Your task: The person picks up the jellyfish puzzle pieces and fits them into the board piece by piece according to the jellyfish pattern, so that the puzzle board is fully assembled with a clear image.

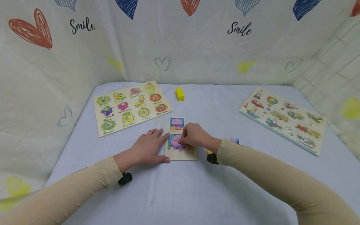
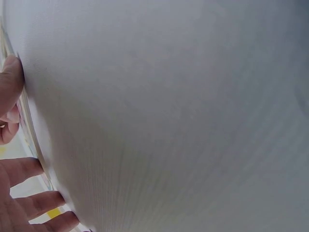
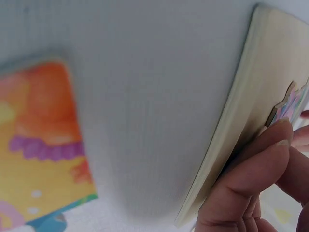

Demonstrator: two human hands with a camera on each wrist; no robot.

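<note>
A small wooden puzzle board (image 1: 181, 156) lies in front of me, its upper part filled with a pink and blue sea-creature picture. My left hand (image 1: 147, 148) rests with spread fingers along the board's left edge, the thumb at its lower left corner. Over the board's right side, my right hand (image 1: 195, 134) pinches a puzzle piece (image 3: 285, 107) between thumb and curled fingers; much of that piece is hidden. Just beyond the board is a picture card (image 1: 176, 124) showing a similar pink creature. In the left wrist view, fingers (image 2: 36, 205) touch the board's edge.
A fruit puzzle (image 1: 132, 107) lies back left and a vehicle puzzle (image 1: 284, 118) at the right. Between them, farther back, stands a yellow block (image 1: 179, 94). An orange and yellow picture piece (image 3: 43, 145) lies right of the board, partly under my right forearm.
</note>
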